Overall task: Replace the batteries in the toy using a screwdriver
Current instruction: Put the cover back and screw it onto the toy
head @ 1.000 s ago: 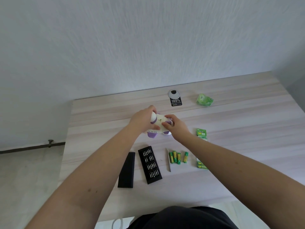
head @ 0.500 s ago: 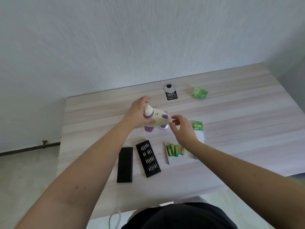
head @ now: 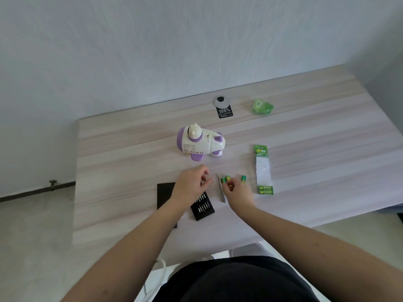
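Right hand (head: 237,192) now down on loose batteries (head: 226,179), fingers curled over one, grip unclear; left hand (head: 193,184) off toy (head: 200,142), fingers loosely apart above bit case (head: 202,207); toy alone beyond batteries, screwdriver (head: 222,188) beside them

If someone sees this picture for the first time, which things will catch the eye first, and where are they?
The white and purple plastic toy stands alone in the middle of the pale wooden table, touched by no hand. Nearer the person, the right hand reaches among the loose green batteries, and the left hand hovers over the black tray of screwdriver bits. A crumpled green wrapper lies at the far edge.
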`<move>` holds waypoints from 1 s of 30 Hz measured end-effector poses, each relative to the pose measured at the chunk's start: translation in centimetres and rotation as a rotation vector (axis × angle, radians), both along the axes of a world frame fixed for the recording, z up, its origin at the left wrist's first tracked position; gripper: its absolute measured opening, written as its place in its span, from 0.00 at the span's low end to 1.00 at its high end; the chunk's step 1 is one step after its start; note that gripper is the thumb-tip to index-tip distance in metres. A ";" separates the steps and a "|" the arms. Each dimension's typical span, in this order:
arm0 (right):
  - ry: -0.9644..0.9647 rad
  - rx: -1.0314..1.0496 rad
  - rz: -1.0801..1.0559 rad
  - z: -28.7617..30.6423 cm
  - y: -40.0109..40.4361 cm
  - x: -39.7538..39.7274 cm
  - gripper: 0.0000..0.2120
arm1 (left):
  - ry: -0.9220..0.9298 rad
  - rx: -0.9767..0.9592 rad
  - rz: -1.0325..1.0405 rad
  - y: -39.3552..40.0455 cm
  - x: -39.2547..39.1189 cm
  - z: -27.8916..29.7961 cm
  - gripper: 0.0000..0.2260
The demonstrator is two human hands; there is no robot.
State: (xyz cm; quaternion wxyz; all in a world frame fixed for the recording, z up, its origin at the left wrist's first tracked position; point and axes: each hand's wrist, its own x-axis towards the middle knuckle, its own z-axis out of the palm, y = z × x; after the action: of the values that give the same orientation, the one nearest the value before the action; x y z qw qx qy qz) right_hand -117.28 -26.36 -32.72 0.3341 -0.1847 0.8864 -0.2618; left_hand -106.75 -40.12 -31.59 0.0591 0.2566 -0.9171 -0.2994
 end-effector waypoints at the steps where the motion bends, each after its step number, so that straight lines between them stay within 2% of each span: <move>1: -0.001 0.019 0.000 -0.2 0.3 0.3 0.09 | -0.067 0.016 -0.003 0.4 0.3 -0.7 0.08; 5: -0.018 0.093 -0.004 -1.4 1.3 1.5 0.11 | -0.212 -0.069 -0.038 1.0 0.7 -2.7 0.08; 13: -0.004 0.178 0.007 -2.2 1.0 1.9 0.14 | -0.348 -0.175 -0.129 1.4 -0.5 -4.4 0.10; 20: 0.030 0.221 0.047 -2.0 0.7 1.7 0.13 | -0.420 -0.227 -0.121 1.6 -1.9 -4.6 0.09; 30: 0.045 0.230 0.093 -1.1 1.0 1.8 0.11 | -0.426 -0.205 -0.153 1.7 -2.3 -4.7 0.07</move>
State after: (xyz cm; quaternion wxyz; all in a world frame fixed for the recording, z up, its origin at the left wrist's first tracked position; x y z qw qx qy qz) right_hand -115.46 -25.41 -33.84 0.3446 -0.1919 0.9084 -0.1385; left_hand -109.02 -38.40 -36.28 -0.1328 0.2365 -0.9511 -0.1477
